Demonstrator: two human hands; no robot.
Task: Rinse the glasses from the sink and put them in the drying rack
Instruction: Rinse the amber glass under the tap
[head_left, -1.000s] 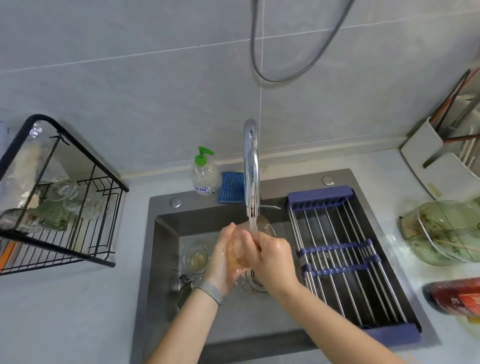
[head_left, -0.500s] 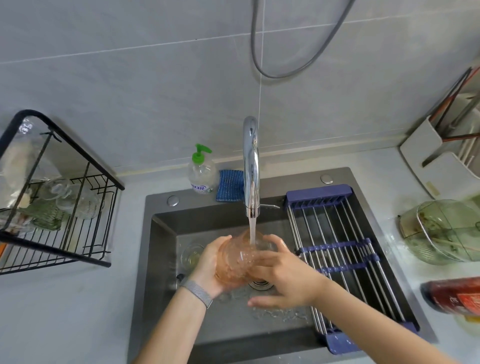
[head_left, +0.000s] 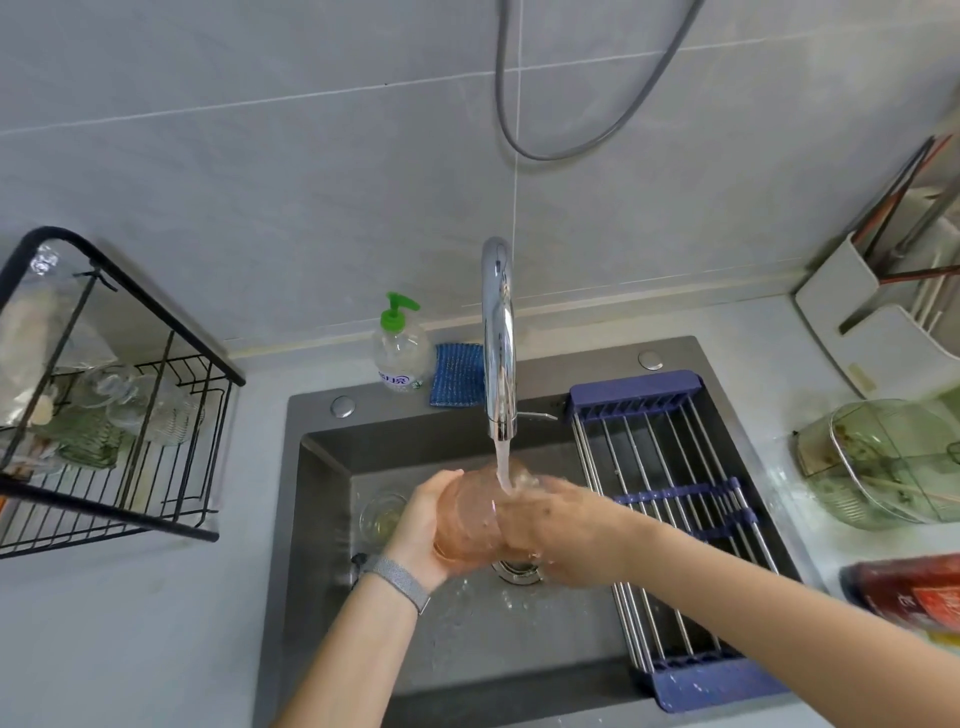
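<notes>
Both hands held the pink glass (head_left: 470, 519) over the sink (head_left: 322, 499) under the tap (head_left: 498, 338): left hand (head_left: 421, 530) fingers curled round its base, right hand (head_left: 550, 525) wrapped over its rim, fingers blurred by water

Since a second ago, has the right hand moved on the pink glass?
Yes. The right hand has come off the front of the pink glass to its right side, toward the roll-up rack, under the faucet stream.
</notes>
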